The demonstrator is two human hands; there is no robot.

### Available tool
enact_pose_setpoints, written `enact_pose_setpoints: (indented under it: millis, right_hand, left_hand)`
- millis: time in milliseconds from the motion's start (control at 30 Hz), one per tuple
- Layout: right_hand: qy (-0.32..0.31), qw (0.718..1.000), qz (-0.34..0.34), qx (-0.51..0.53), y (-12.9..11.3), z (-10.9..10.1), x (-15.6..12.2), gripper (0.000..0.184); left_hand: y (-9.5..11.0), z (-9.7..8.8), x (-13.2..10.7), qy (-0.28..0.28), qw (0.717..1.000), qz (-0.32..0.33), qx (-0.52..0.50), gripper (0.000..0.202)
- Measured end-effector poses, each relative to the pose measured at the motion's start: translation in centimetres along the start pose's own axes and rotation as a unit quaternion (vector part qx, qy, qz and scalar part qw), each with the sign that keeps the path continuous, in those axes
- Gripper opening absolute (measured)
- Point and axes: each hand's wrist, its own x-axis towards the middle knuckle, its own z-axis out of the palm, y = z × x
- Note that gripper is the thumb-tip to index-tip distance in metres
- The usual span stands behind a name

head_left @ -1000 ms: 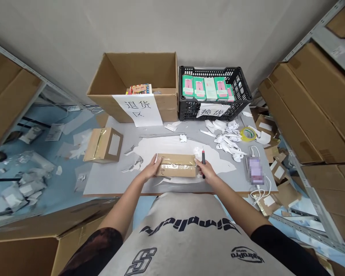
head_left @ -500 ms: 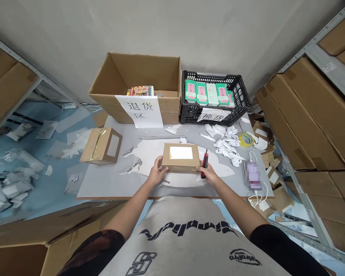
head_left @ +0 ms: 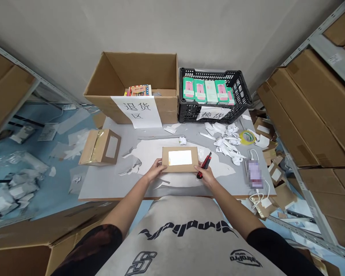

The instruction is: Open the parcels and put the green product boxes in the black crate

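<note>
so far the kraft box [head_left: 176,154] lies flat on the grey table [head_left: 103,184], white label [head_left: 179,157] up, no cut showing yet. the hands stay apart, gripping its ends: left hand [head_left: 153,171] on one, right hand [head_left: 205,177] on the other, also closed around a red box cutter [head_left: 204,165] — a second box [head_left: 100,147] sits off to the left.

The small carton [head_left: 178,154] is matt brown kraft cardboard bearing a smooth white paper label [head_left: 180,157]; the utility knife [head_left: 204,165] is glossy red-and-black plastic, and the crate [head_left: 189,115] is black plastic.
</note>
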Motion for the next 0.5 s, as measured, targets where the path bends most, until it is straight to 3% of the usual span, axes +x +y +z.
enact_pose_setpoints:
  millis: [200,333,500]
  right_hand:
    - [-0.041,0.997,-0.032,-0.049,-0.4,-1.5,0.4,0.050]
    - [-0.033,0.995,-0.017,-0.096,0.3,-2.4,0.3,0.052]
    - [-0.016,0.990,-0.031,-0.138,-0.2,-1.9,1.6,0.051]
  left_hand:
    - [-2.4,1.3,-1.3,0.049,0.987,0.154,0.012,0.063]
    - [-4.1,2.2,-2.0,0.057,0.982,0.180,0.004,0.069]
    - [-3.8,2.4,-0.9,0.072,0.972,0.216,0.059,0.081]
